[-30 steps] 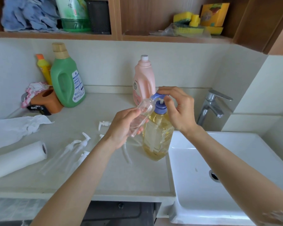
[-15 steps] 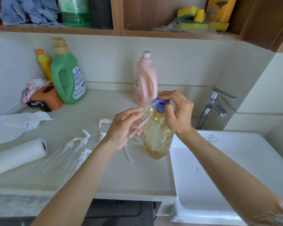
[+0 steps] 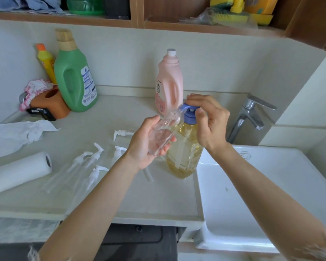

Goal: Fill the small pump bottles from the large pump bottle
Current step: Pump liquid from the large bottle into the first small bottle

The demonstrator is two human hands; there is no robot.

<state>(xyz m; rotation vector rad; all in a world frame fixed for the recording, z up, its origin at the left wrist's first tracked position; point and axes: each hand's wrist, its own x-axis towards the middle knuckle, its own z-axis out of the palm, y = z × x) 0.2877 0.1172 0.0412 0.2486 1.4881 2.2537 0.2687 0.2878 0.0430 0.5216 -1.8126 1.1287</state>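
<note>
Large pump bottle (image 3: 184,147) left side hidden behind left hand (image 3: 149,140) and small clear bottle (image 3: 165,132) — fill level unreadable. Shelf items (image 3: 83,4) cut by top edge. Label text on green jug (image 3: 74,76) too small.

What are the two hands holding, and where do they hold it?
The left hand holds a small clear bottle around its body, tilted toward the spout. The right hand rests its fingers on the big bottle's blue pump head.
</note>
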